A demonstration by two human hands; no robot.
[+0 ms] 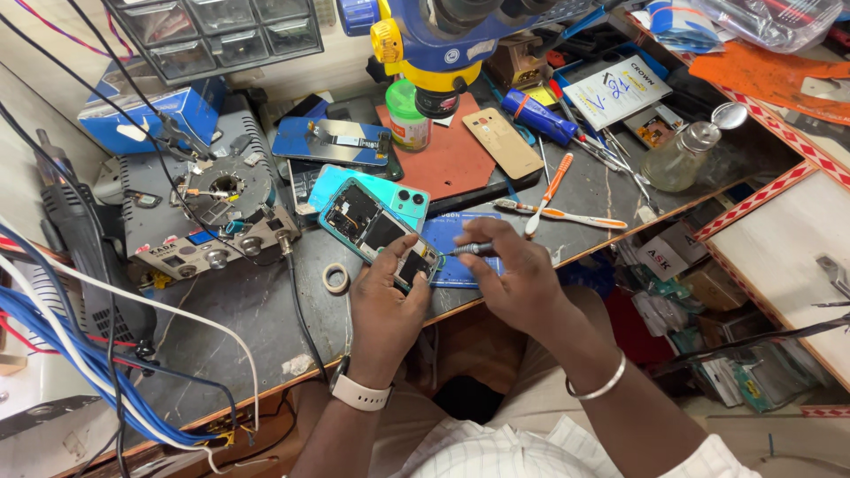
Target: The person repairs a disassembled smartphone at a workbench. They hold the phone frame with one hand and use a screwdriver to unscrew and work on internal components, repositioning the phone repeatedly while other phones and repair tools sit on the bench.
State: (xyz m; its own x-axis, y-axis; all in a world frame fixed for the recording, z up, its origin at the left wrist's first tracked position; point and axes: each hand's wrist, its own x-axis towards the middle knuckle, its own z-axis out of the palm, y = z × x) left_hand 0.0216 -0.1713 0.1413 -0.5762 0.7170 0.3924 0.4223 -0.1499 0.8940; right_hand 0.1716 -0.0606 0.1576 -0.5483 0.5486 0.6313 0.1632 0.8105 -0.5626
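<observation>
The opened phone [379, 232] lies tilted on the dark workbench [257, 310], its back removed so the boards and shields show, its near end propped on a blue mat [465, 252]. The left hand [385, 305] is clamped around the phone's near end, thumb and fingers pressing on the edges of the frame. The right hand [513, 283] has its fingers closed tight on a small screwdriver [469, 250], whose tip points left toward the phone's near corner.

The phone looks light, thin and stiff, and with its insides bare it is probably fragile; the frame edges seem the safe place to hold it, not the exposed parts.

Just behind it lies a teal back cover [403, 196] with camera holes. A roll of tape [336, 278] sits to the left, and farther left a grey rework station [208, 208] with cables. To the right lie two toothbrushes [553, 204]; on the far side are a red mat [452, 150], a gold back cover [503, 142] and a glass bottle [680, 158]. A blue and yellow microscope [434, 44] hangs above.
</observation>
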